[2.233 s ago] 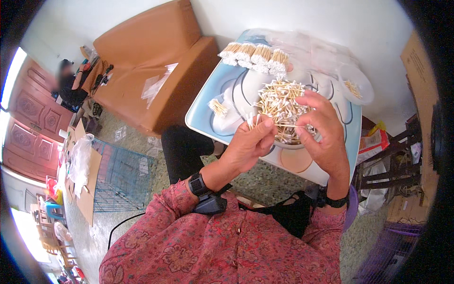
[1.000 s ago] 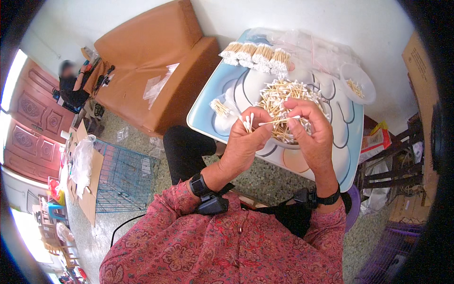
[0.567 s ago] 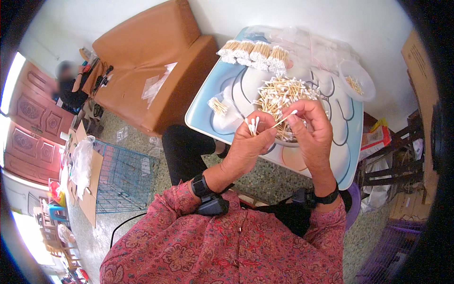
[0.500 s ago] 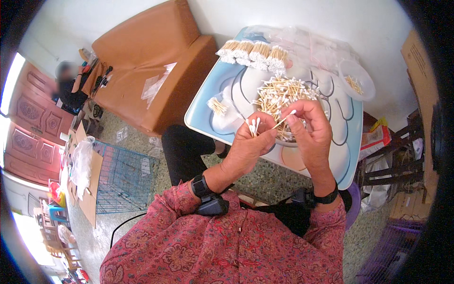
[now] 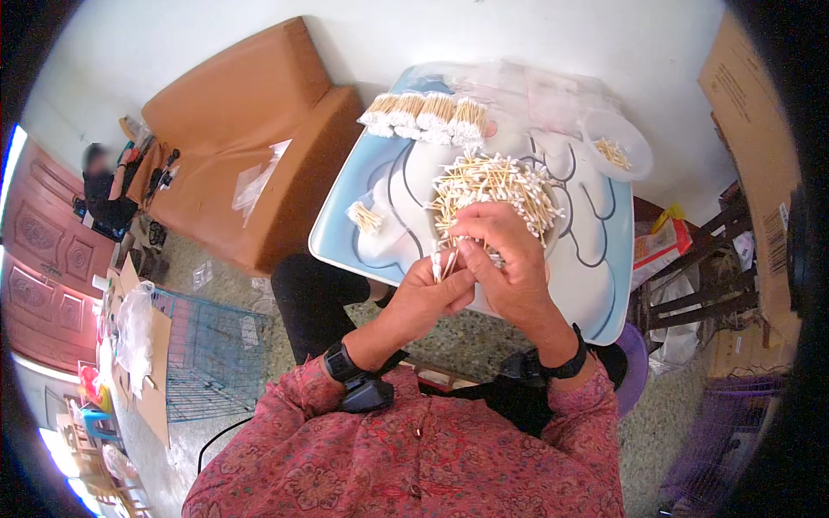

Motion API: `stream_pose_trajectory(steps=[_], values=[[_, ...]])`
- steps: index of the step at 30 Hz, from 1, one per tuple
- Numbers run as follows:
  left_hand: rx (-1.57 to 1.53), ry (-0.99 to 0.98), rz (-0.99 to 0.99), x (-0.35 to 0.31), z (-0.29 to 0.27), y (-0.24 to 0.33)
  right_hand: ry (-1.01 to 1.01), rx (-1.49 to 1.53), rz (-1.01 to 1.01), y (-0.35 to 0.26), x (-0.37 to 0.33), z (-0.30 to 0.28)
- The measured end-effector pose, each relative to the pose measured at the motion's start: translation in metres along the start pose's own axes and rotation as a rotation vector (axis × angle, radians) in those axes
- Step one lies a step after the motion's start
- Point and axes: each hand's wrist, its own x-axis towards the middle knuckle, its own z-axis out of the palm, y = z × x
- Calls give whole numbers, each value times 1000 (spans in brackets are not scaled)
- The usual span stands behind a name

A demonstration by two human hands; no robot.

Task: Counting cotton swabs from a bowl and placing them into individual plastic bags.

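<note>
Several cotton swabs (image 5: 439, 262) stick up, white tips first, from the closed fingers of my left hand (image 5: 430, 295). My right hand (image 5: 505, 263) is closed in a pinch on a cotton swab, mostly hidden, with its fingertips against the left hand's swabs. Just beyond both hands, a heap of loose cotton swabs (image 5: 496, 186) fills a round bowl whose rim is mostly covered. A small bagged bunch of swabs (image 5: 365, 218) lies left of the heap. Packed bundles of swabs (image 5: 423, 116) stand in a row at the table's far left.
The blue and white table (image 5: 596, 298) has clear plastic bags (image 5: 535, 91) along its back. A translucent bowl (image 5: 635, 155) with a few swabs stands at the far right. Left are a brown sofa (image 5: 233, 129), a wire cage (image 5: 211, 354) and a person (image 5: 108, 194). A cardboard box (image 5: 747, 129) stands right.
My right hand has moved its swab leftward and down to the bunch in my left hand; the hands now touch. The whole view has shifted a little.
</note>
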Motion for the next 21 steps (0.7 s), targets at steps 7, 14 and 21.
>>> stream_pose_trajectory(steps=[7,14,21], values=[[-38,39,22,-2,-6,-6,-131,-50,-65,5,1,-2],[-53,35,-33,-1,-11,-5,-150,-272,-128,-3,5,-3],[-99,154,-43,1,-13,-8,-239,-333,-200,-4,2,3]])
